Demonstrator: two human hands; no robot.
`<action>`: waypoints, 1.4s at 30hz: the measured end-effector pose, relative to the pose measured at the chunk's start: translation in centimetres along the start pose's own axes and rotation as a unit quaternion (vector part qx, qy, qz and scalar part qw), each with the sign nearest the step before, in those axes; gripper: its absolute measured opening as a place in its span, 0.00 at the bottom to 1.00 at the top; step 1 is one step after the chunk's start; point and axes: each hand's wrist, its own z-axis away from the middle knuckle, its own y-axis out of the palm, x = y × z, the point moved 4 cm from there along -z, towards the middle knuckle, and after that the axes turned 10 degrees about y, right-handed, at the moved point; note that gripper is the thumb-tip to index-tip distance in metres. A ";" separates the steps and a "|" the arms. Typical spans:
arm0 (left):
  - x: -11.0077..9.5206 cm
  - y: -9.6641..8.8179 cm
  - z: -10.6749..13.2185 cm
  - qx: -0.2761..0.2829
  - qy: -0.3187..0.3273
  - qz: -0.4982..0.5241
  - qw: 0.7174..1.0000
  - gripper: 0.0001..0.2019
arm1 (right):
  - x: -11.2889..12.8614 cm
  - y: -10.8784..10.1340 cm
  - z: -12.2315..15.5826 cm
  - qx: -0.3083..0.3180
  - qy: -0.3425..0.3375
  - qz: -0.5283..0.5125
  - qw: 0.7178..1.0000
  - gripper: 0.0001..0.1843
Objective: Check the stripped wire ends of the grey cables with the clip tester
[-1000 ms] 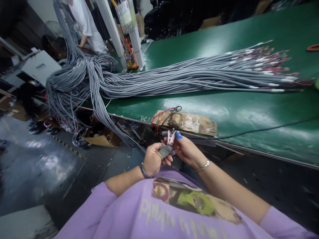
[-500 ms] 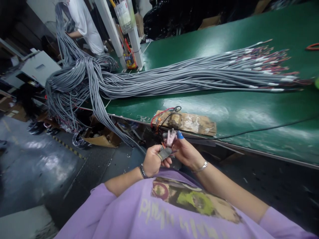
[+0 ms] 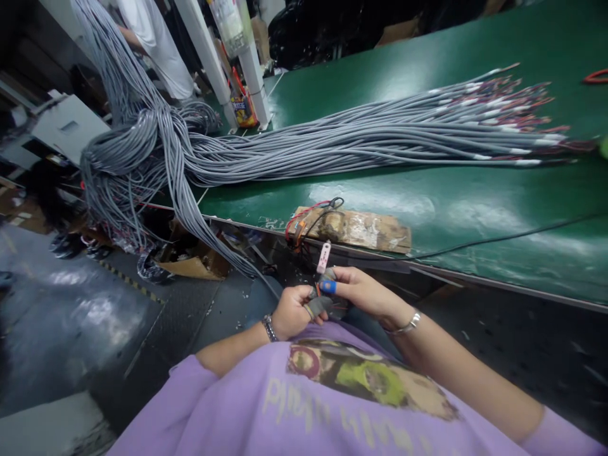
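Observation:
My left hand (image 3: 295, 310) is closed in front of my body, with a grey wrap on a finger. It grips the end of a grey cable (image 3: 266, 283), whose thin orange wires (image 3: 318, 289) show between the hands. My right hand (image 3: 363, 292) meets it from the right, thumb and index finger pinched together, a blue band (image 3: 327, 287) on the thumb. A small pale pink strip (image 3: 323, 258) with a hole and dark marks sticks up from the right fingertips and seems held there. Its lower end is hidden by the fingers.
A thick bundle of grey cables (image 3: 304, 149) with stripped ends lies along the green bench (image 3: 456, 202). At the bench edge sits a worn wooden board (image 3: 375, 229) with red and black leads. A person in white (image 3: 154, 47) stands at the far left. A cardboard box (image 3: 192, 266) is below.
My right hand has turned and come down against the left, its fingers now pinched near the wires. The pink strip, blurred before, now shows sharply. The left hand has hardly moved.

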 end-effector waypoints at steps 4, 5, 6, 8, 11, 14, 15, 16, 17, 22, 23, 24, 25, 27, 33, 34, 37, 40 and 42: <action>0.6 0.1 -0.2 0.050 -0.044 -0.008 0.998 0.24 | -0.3 0.4 -0.1 -0.004 -0.018 0.024 1.000 0.21; 0.7 0.0 -0.2 0.051 -0.051 -0.006 0.997 0.25 | -0.4 0.3 0.0 -0.017 -0.026 0.020 0.999 0.22; 0.7 0.0 -0.3 0.046 -0.055 -0.002 0.997 0.25 | -0.6 0.1 0.0 -0.034 -0.034 0.011 0.999 0.22; 0.7 -0.2 -0.4 0.020 -0.050 0.013 0.998 0.26 | -1.1 -0.4 0.1 -0.065 -0.043 -0.025 0.997 0.23; 0.7 -0.5 -0.5 -0.039 -0.024 0.040 0.998 0.27 | -1.8 -0.6 0.3 -0.074 -0.037 -0.075 0.994 0.25; 0.8 -0.6 -0.6 -0.081 -0.005 0.064 0.995 0.28 | -2.3 -0.1 0.6 -0.076 -0.040 -0.078 0.993 0.24; 0.8 -0.6 -0.6 -0.086 -0.003 0.068 0.994 0.28 | -2.3 0.0 0.7 -0.089 -0.049 -0.076 0.992 0.23; 0.7 -0.6 -0.6 -0.084 -0.003 0.070 0.994 0.28 | -2.3 0.1 0.8 -0.105 -0.058 -0.077 0.990 0.22; 0.5 -0.6 -0.6 -0.078 -0.004 0.071 0.994 0.28 | -2.3 0.3 0.8 -0.116 -0.063 -0.081 0.988 0.21; -0.6 -0.7 -0.6 -0.003 0.007 0.037 0.999 0.27 | -1.9 0.9 0.4 -0.081 -0.031 -0.092 0.992 0.22; -0.7 -0.9 -0.5 0.008 0.016 0.023 1.000 0.26 | -1.6 1.0 0.3 -0.074 -0.026 -0.083 0.993 0.22; -0.8 -1.0 -0.5 0.013 0.027 0.010 1.000 0.25 | -1.4 1.0 0.2 -0.070 -0.026 -0.068 0.995 0.22; -0.9 -1.1 -0.5 0.012 0.036 0.001 0.999 0.25 | -1.1 1.1 0.0 -0.068 -0.028 -0.049 0.996 0.23; -0.6 -1.2 -0.3 -0.003 0.046 0.001 0.999 0.25 | -0.7 1.1 -0.1 -0.071 -0.041 -0.014 0.997 0.23; 1.2 -1.3 -0.1 -0.115 0.039 0.089 0.989 0.27 | -0.2 1.7 -0.1 -0.072 -0.054 -0.032 0.995 0.24; 1.4 -1.2 -0.1 -0.129 0.037 0.101 0.986 0.27 | -0.2 1.8 0.0 -0.068 -0.055 -0.044 0.995 0.25; 1.5 -1.1 -0.2 -0.155 0.032 0.126 0.979 0.27 | -0.2 2.0 0.1 -0.073 -0.064 -0.063 0.993 0.25; 1.3 -0.9 -0.3 -0.164 0.033 0.136 0.976 0.27 | -0.5 1.8 0.2 -0.093 -0.069 -0.057 0.992 0.26; 1.1 -1.0 -0.3 -0.170 0.037 0.136 0.975 0.27 | -0.8 1.6 0.1 -0.104 -0.066 -0.057 0.991 0.25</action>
